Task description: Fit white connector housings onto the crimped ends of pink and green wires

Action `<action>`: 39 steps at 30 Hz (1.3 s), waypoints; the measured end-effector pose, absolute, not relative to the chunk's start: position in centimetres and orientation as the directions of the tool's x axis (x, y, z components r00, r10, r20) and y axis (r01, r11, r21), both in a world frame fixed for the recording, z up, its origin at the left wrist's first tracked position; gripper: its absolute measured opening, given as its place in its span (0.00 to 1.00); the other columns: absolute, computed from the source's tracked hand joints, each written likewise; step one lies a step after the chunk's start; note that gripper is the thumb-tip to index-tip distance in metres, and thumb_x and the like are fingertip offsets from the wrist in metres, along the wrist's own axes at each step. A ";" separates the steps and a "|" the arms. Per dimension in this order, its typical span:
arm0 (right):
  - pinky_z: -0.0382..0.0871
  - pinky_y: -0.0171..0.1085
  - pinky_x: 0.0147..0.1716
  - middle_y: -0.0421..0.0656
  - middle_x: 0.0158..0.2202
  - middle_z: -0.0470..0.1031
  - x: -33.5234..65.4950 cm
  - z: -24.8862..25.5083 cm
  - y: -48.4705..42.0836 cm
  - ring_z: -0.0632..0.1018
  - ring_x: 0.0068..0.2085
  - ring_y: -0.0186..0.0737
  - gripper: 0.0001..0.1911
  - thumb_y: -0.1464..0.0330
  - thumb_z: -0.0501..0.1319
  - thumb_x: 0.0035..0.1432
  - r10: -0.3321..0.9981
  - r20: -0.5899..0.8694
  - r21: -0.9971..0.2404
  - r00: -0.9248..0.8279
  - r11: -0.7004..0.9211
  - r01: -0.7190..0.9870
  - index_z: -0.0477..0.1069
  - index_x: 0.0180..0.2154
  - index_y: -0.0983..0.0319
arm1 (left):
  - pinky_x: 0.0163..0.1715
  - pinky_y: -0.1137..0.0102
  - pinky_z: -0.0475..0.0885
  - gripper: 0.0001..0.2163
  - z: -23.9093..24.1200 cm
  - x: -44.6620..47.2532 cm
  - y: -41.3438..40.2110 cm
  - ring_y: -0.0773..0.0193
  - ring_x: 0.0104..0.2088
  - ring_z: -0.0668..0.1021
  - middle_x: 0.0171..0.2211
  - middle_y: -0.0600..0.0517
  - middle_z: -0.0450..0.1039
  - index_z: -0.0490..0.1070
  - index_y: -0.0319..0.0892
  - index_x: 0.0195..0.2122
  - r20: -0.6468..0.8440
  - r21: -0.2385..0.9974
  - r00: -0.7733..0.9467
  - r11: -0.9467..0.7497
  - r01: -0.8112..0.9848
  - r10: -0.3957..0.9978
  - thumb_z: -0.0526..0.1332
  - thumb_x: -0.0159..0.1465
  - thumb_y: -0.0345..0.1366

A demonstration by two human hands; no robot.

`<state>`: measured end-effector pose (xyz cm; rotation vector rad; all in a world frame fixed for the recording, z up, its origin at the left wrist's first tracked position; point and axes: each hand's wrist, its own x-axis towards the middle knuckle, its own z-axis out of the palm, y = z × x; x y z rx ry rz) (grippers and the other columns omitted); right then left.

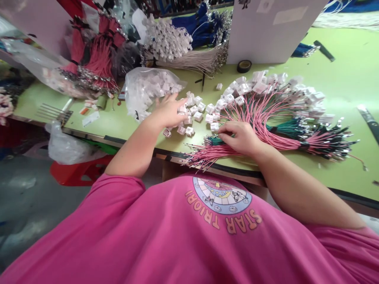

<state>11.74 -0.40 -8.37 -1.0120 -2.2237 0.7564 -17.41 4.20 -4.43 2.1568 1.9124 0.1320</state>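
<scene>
Over a pile of loose white plastic connector housings (pixel 197 110) my left hand (pixel 170 111) is spread, its fingers apart and touching some of them. Beside it, a clear plastic bag (pixel 133 92) holds more housings. My right hand (pixel 241 137) is closed, thumb and forefinger pinched together above the bare ends of a bundle of pink wires (pixel 204 154) and green wires (pixel 213 140); what the pinch holds is hidden. Right of that hand, wired harnesses with white connectors (pixel 260 85) fan out in an arc, their pink wires (pixel 263 126) curving toward dark bundled ends.
A black tape roll (pixel 244 66) lies by a white box (pixel 263 31). Bundles of red wires (pixel 99 59) and white-connector cables (pixel 168 39) stand at the back. A multi-pronged metal rack (pixel 56 113) is at left. The table edge (pixel 237 170) runs close to my body, with a red stool (pixel 77 171) below.
</scene>
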 end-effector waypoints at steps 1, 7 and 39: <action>0.68 0.38 0.39 0.45 0.34 0.80 11.7 -8.4 -0.4 0.77 0.35 0.39 0.12 0.67 0.57 0.57 0.802 0.273 -0.694 -0.531 0.546 0.469 0.80 0.33 0.61 | 0.68 0.41 0.48 0.31 -4.2 -16.9 4.3 0.35 0.69 0.55 0.68 0.44 0.57 0.67 0.49 0.63 -0.061 0.261 0.158 -0.137 0.956 0.986 0.67 0.58 0.44; 0.65 0.37 0.34 0.42 0.29 0.78 11.8 -8.3 -0.6 0.74 0.30 0.36 0.11 0.68 0.58 0.55 0.875 0.238 -0.757 -0.423 0.439 0.483 0.79 0.32 0.63 | 0.65 0.46 0.53 0.14 -6.1 -12.7 4.9 0.40 0.60 0.67 0.49 0.43 0.74 0.78 0.42 0.45 -0.017 0.258 0.371 -0.354 0.899 0.929 0.68 0.56 0.34; 0.56 0.35 0.29 0.37 0.20 0.64 11.5 -7.6 -0.4 0.65 0.26 0.33 0.11 0.68 0.55 0.55 0.947 0.112 -0.820 -0.300 0.258 0.510 0.67 0.22 0.62 | 0.42 0.69 0.77 0.19 -9.8 -9.0 0.5 0.67 0.39 0.80 0.41 0.51 0.77 0.77 0.41 0.39 -0.040 0.977 0.405 0.121 -0.177 0.914 0.78 0.47 0.36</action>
